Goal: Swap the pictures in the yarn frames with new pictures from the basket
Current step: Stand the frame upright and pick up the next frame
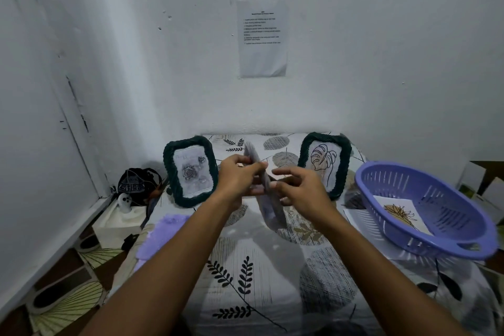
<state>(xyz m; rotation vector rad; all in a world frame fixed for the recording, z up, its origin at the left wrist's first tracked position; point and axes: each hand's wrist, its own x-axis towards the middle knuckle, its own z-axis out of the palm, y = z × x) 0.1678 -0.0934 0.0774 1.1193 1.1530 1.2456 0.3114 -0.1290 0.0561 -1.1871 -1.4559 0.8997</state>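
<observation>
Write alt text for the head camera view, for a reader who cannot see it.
Two hands, the left hand and right hand, hold a blurred grey frame edge-on above a leaf-print tablecloth. Behind stand two green yarn frames, one with a rose picture, one with a leaf drawing. At right, a purple basket holds a picture.

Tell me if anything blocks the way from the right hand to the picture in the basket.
Nothing visible does. The right hand is above the table between the two frames, and the picture lies uncovered in the purple basket to its right. Only the basket's own near rim has to be cleared by reaching over it from above.
</observation>
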